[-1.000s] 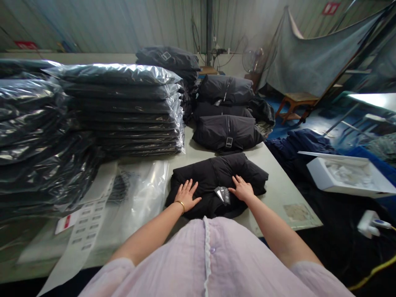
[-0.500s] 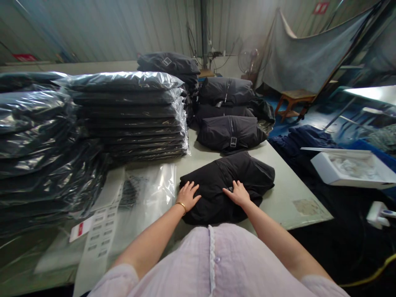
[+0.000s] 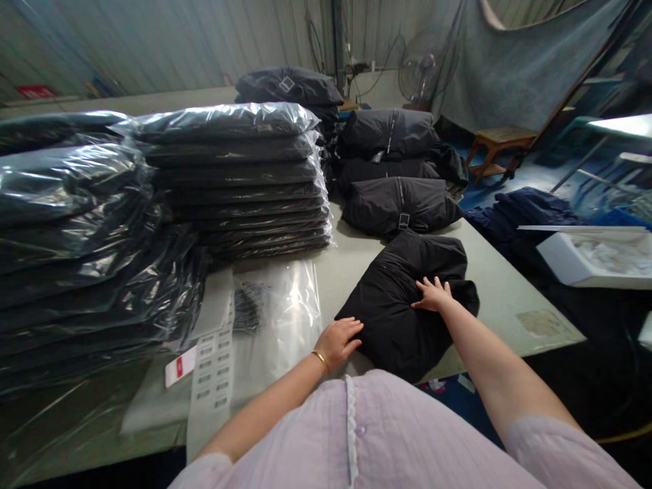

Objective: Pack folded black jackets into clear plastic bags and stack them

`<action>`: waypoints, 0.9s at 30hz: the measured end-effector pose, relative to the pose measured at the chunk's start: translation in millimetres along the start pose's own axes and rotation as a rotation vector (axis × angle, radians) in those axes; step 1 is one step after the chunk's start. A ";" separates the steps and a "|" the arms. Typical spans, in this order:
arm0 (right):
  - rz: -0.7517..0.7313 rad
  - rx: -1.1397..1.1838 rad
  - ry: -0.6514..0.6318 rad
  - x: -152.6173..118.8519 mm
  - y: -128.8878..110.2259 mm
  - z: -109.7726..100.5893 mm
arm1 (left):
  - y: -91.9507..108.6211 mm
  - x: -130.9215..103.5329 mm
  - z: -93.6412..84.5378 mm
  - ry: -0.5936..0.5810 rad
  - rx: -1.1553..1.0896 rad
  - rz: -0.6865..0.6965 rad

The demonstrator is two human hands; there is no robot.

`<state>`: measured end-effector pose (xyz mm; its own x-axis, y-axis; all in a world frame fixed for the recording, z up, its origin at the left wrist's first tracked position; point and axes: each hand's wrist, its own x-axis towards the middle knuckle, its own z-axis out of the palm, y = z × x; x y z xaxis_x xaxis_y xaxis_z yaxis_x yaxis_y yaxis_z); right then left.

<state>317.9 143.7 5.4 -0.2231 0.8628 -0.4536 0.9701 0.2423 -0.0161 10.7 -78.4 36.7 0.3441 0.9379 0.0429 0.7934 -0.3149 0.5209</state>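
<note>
A folded black garment [image 3: 392,312] lies on the pale table [image 3: 509,299] in front of my body. At its left edge rests my left hand [image 3: 340,341], a gold bangle on the wrist, fingers extended and touching the cloth. My right hand [image 3: 432,295] lies on top of the garment, right of its middle, with fingers spread. Neither hand is wrapped round anything. Just behind is another folded dark garment [image 3: 377,210] with a small square label. Clear plastic bags [image 3: 298,299] and a sheet of barcode stickers [image 3: 208,373] lie to the left of my left hand.
Tall stacks of bagged dark garments [image 3: 234,173] stand at the left. More folded garments [image 3: 390,134] are piled at the back. A white box [image 3: 601,258] sits off the table's right side, near a wooden stool [image 3: 502,139] and a fan [image 3: 420,71].
The black garment has turned and its outline is less elongated. My right hand has moved up and right over it. The camera view has shifted, moving the scene within the frame.
</note>
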 end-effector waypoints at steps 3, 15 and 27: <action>0.104 -0.036 0.097 -14.9 -25.4 -6.6 | -17.1 -20.9 -18.3 0.196 0.098 -0.135; -0.594 0.513 0.256 -93.2 -242.1 -10.6 | -113.3 -96.6 -37.0 0.451 0.209 -0.650; -0.330 0.427 0.066 -86.2 -329.8 24.7 | -125.6 -112.3 -36.6 0.418 0.085 -0.526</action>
<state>19.6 -21.6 27.8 -0.5149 0.8006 -0.3065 0.7970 0.3154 -0.5151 -146.0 -138.9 -2.4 -0.3081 0.9414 0.1374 0.8450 0.2045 0.4942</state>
